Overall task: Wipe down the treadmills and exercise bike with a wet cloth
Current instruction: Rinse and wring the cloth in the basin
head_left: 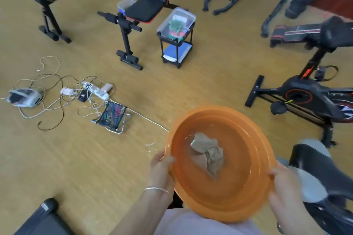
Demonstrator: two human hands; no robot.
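I carry an orange plastic basin (238, 202) in front of my body. A crumpled brown cloth (208, 153) lies in shallow water inside it. My left hand (161, 170) grips the basin's left rim, thumb over the edge. My right hand (282, 189) grips the right rim the same way. A black exercise bike (307, 95) stands on the floor at the right, its saddle at the upper right edge. A black and grey machine part (313, 175) sits close by my right hand. A dark corner of a treadmill (44, 217) shows at the bottom left.
Tangled cables and a power strip (93, 89) lie on the wooden floor at the left, beside a small folding stool (113, 114). Weight benches (141, 9) and a small black cart with a plastic box (176, 30) stand further ahead.
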